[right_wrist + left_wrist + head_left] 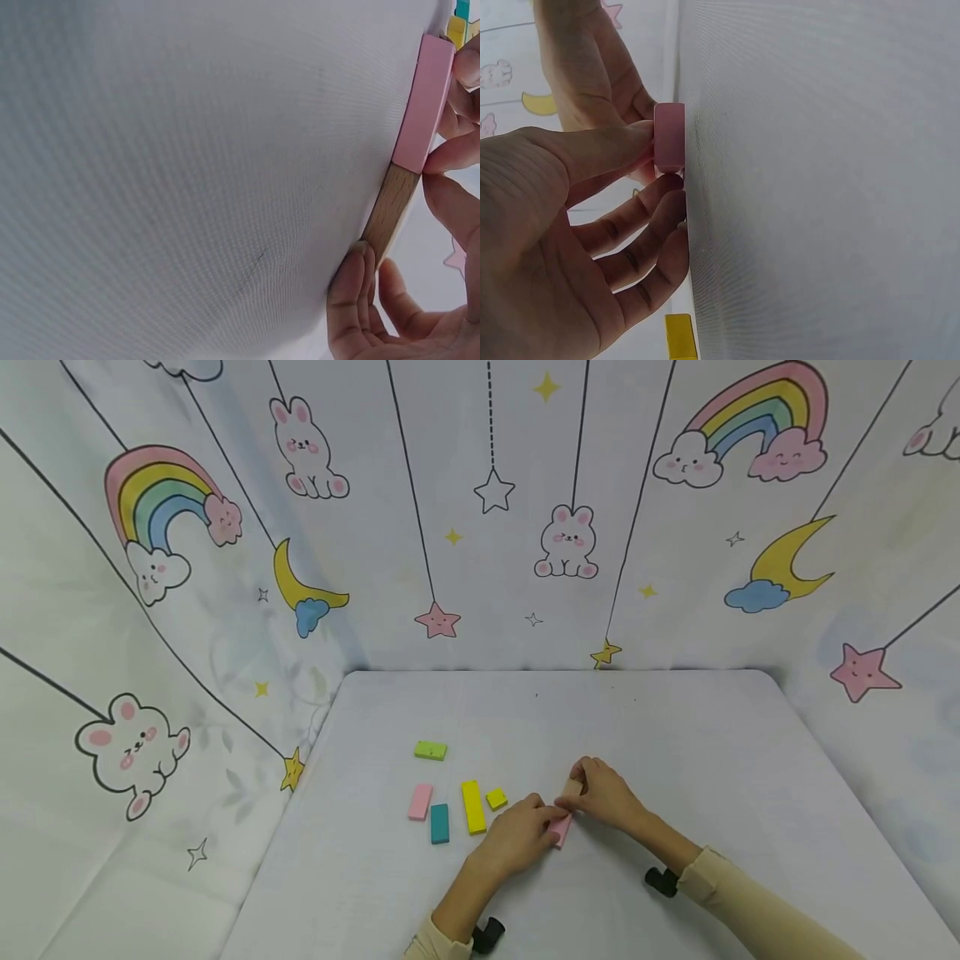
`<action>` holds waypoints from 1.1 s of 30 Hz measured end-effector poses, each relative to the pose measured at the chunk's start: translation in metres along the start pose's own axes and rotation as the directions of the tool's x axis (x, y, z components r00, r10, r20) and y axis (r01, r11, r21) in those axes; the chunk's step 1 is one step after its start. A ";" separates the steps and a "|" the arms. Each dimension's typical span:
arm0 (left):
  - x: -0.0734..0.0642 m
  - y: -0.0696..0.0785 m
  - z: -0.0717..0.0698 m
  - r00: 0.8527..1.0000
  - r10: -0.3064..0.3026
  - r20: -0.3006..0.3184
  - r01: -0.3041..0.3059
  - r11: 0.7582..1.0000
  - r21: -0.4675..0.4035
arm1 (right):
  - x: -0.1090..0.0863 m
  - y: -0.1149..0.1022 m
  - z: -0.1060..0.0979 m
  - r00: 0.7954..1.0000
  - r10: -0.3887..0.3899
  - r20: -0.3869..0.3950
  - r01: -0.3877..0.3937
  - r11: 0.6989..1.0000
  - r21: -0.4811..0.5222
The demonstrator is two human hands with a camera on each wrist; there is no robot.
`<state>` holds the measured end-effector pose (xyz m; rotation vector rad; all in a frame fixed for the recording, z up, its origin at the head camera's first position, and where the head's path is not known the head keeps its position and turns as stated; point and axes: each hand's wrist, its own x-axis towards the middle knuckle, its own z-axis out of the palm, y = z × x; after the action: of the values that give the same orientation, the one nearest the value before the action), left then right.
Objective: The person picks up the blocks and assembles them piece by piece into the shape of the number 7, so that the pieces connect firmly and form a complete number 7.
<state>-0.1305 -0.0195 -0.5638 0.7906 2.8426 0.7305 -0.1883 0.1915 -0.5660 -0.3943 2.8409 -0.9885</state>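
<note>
A pink block and a plain wooden block lie end to end on the white table, right of the yellow blocks. In the right wrist view the pink block meets the wooden block in one line. My left hand holds the pink one; in the left wrist view its thumb rests on the block with fingers curled at the side. My right hand grips the wooden block between thumb and fingers, covering its far end.
Left of my hands lie a long yellow block, a small yellow block, a teal block, another pink block and a green block. A patterned curtain stands behind the table.
</note>
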 end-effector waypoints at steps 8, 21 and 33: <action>0.000 0.000 -0.001 1.000 -0.005 0.001 0.005 1.000 -0.005 | -0.001 -0.001 0.000 1.000 -0.013 -0.007 0.013 1.000 0.010; 0.000 -0.002 0.003 1.000 -0.016 0.010 0.015 1.000 0.010 | 0.001 0.001 0.000 1.000 -0.020 0.003 0.020 0.999 0.033; -0.001 -0.001 0.003 1.000 0.003 0.009 -0.003 1.000 0.003 | 0.001 0.001 0.001 1.000 -0.001 -0.002 0.001 0.999 0.047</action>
<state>-0.1291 -0.0197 -0.5675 0.7968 2.8362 0.7212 -0.1895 0.1915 -0.5673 -0.3910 2.8131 -1.0541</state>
